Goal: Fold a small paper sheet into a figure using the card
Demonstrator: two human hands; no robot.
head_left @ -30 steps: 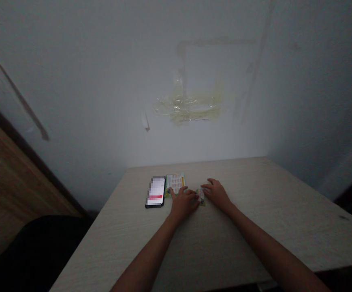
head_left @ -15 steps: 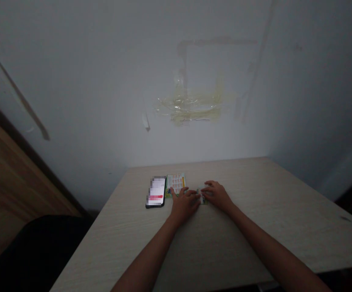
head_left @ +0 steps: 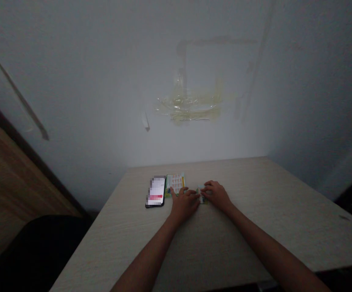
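A small printed paper piece [head_left: 203, 199] with white and green on it lies on the table between my hands, partly covered by fingers. My left hand [head_left: 185, 205] rests palm down with its fingers spread, fingertips at the paper's left edge. The thumb and a finger of this hand also reach the lower edge of a larger printed card [head_left: 176, 182] with rows of small pictures. From the right, my right hand [head_left: 220, 195] lays its slightly bent, parted fingertips on the small paper. How many layers the paper has is too small to tell.
A phone [head_left: 156, 192] with a lit, partly pixelated screen lies left of the card. The pale wooden table [head_left: 127, 235] meets a wall [head_left: 103, 101] marked with old tape [head_left: 194, 107]. A dark rounded shape [head_left: 36, 247] stands left of the table.
Both hands stay in almost the same place, with only tiny shifts of the right fingertips on the small paper. The phone and the card have not moved.
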